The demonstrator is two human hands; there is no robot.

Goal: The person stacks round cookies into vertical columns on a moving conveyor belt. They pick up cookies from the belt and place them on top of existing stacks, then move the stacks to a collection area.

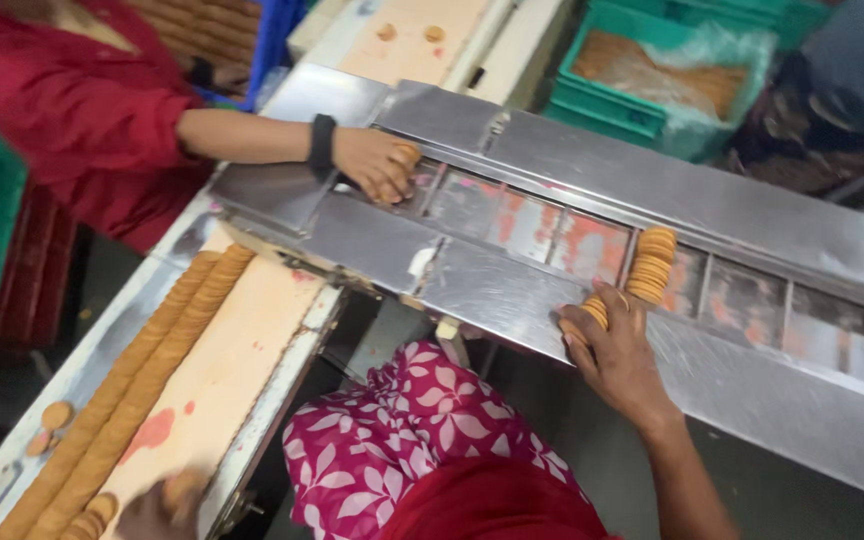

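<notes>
right hand (620,355): bare, no ring, no wrist strap seen | right forearm: bare, no sleeve in view | left hand (157,505): blurred at the lower edge, bare | lap: magenta cloth printed with white flowers, plain red cloth lying over it nearer the camera

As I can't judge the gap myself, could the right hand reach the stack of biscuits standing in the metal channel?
Probably yes: the right hand sits beside the stack of biscuits, nothing between them.
</notes>
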